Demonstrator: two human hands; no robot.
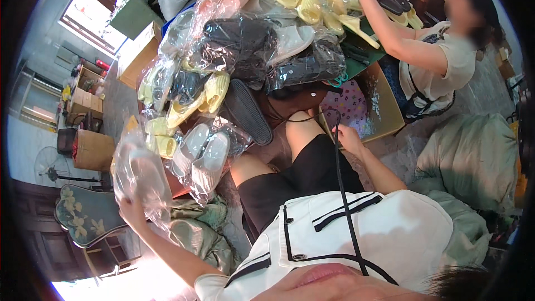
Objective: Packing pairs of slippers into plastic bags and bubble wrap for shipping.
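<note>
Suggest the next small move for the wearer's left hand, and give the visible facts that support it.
Probably the left hand should lower its clear bag beside the bagged grey slippers: it holds the bag at the left edge of the slipper pile, close to that pair, so only a short move seems needed.

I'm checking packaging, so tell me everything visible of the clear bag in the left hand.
The clear bag looks like thin plastic: glossy, crinkled, streaked with glare. Pale greyish footwear shows through it; blur hides whether it is one slipper or two, and whether the bag is sealed. The left hand grips its lower part, beside the slipper pile. Yellow slippers lie just to its right; contact with them is unclear.
</note>
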